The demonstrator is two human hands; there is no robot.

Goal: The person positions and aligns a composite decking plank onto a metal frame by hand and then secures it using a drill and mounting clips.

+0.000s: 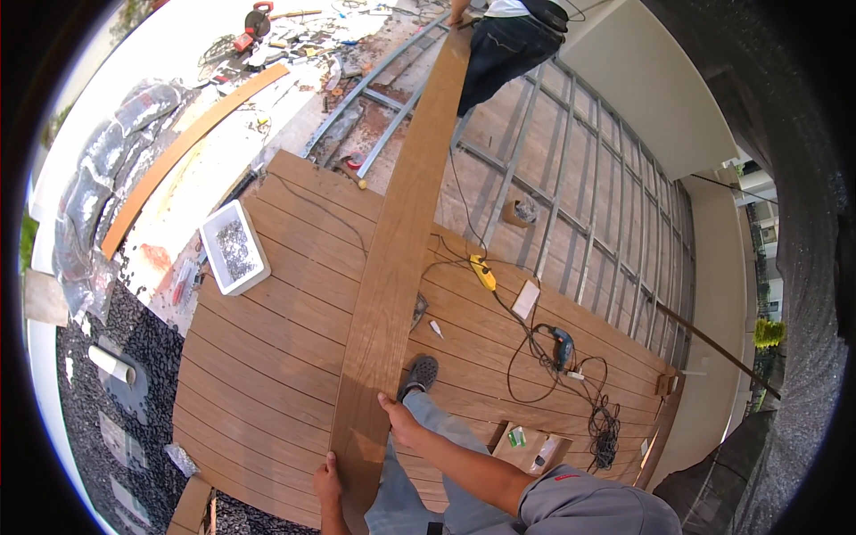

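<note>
Holding a long brown plank [388, 294] at its near end, the left grip [328, 486] is closed around the left edge at lower centre, while the right grip [401, 423] clasps the right edge slightly higher up. The plank runs from the bottom of the frame to top centre, where a co-worker [513, 53] has a hand at its far end. Whether its underside touches the boards cannot be told.

A broad stretch of deck [259, 348] lies left of the plank, ending at dark gravel [152, 334] on the frame's left. On the right, the deck borders a metal frame [590, 230] with open bays between its bars. Right of the plank the room is narrower: a shoe [421, 373] stands just beside its edge, with a drill [562, 348] and tangled black cord [604, 432] farther right.

A white box [249, 281] sits by the deck's edge at left centre, holding many small grey pieces [234, 250], too small to identify. A brown bucket [511, 214] among the bars, upper right of centre, contains greyish material. At lower right of centre, an open cardboard box [526, 450] holds a green packet [517, 436].
</note>
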